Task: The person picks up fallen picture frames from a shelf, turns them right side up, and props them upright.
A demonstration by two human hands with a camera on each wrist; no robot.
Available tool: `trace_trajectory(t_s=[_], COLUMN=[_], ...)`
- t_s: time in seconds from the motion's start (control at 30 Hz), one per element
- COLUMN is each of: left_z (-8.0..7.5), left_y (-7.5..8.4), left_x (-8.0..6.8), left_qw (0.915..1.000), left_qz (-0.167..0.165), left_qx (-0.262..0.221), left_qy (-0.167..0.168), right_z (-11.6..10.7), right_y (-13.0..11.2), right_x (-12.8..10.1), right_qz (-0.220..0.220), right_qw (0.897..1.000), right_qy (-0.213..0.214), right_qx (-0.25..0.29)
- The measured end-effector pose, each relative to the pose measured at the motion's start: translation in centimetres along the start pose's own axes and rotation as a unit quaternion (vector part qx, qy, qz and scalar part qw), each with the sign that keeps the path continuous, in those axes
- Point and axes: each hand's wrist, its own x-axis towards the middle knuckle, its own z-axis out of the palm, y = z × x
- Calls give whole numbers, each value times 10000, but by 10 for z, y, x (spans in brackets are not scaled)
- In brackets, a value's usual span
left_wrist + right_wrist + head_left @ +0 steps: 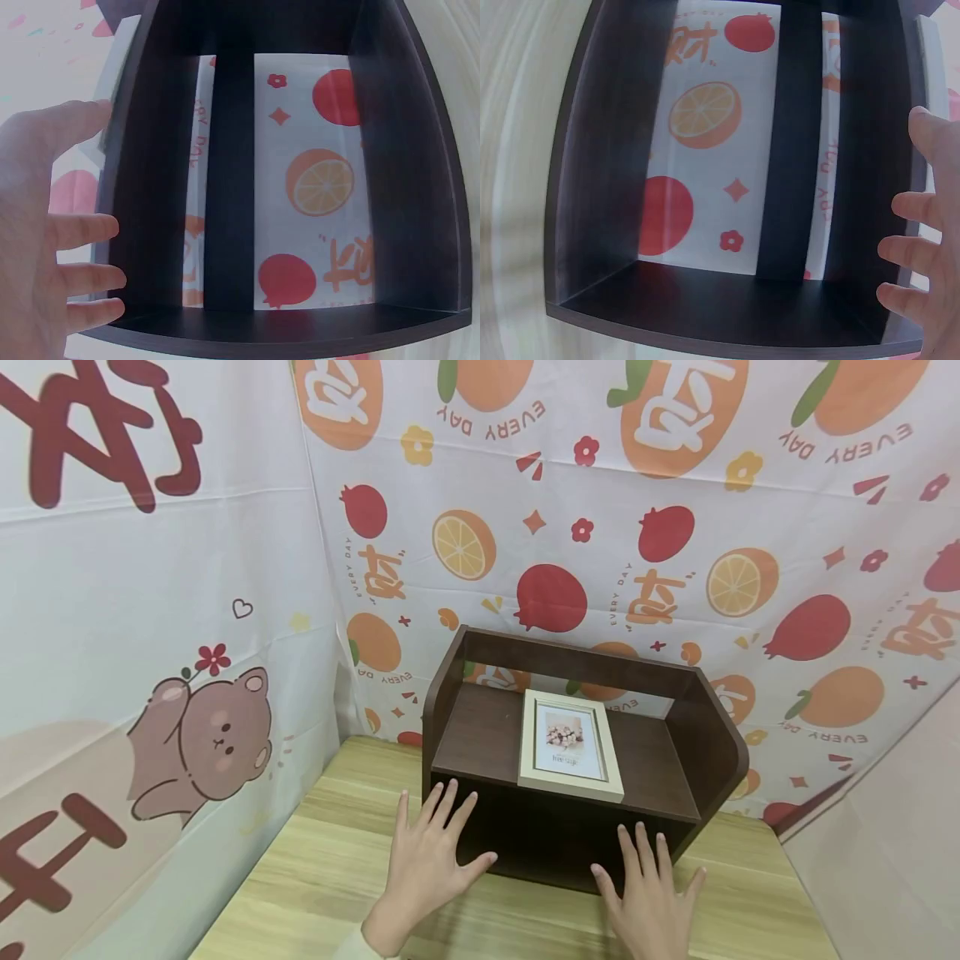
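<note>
A dark brown two-tier desktop shelf [487,735] stands on the wooden table. On its upper board a cream picture frame [528,768] lies flat, slightly past the front edge, with a small flower print inside. My left hand [427,860] is spread before the shelf's left front, fingers straight and holding nothing. Toward the right front, my right hand [651,893] is spread likewise, palm facing the shelf. In the left wrist view, fingertips [105,229] overlap the upper board's edge; the right wrist view shows the other fingertips [896,251] at that edge. Both wrist views look into the lower compartment [697,307], which holds nothing.
The light wooden table [300,860] extends to both sides of the shelf. Behind it hangs a white cloth [480,485] printed with fruit, and another cloth [247,552] with a bear hangs at left. A pale panel [892,827] borders the right side.
</note>
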Motion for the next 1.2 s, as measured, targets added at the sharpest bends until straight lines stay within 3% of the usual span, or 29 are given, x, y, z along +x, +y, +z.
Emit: trace_trajectory(t_s=[0.3, 0.43, 0.57, 0.8, 1.03, 1.2], left_z=[-12, -18, -23, -29, -32, -25], left_y=[1, 2, 4, 10, 18, 22], left_x=[19, 34, 50, 73, 88, 98], left_qw=[9968, 9963, 9964, 9970, 9918, 9872], left_qz=[267, 319, 308, 107, -15, -92], left_qx=[-363, -363, -492, -654, -1242, -1588], left_qy=[654, 714, 615, 387, 315, -88], right_z=[-22, -33, -41, -51, -57, -58], right_y=[-2, -4, -6, -7, -11, -13], right_x=[14, 26, 38, 56, 75, 89], right_qz=[-247, -466, -581, -592, -393, -254], right_qw=[9969, 9922, 9899, 9919, 9969, 9977], right_qy=[750, 1152, 1291, 1114, 476, 75], right_qx=[30, 44, 64, 122, 479, 624])
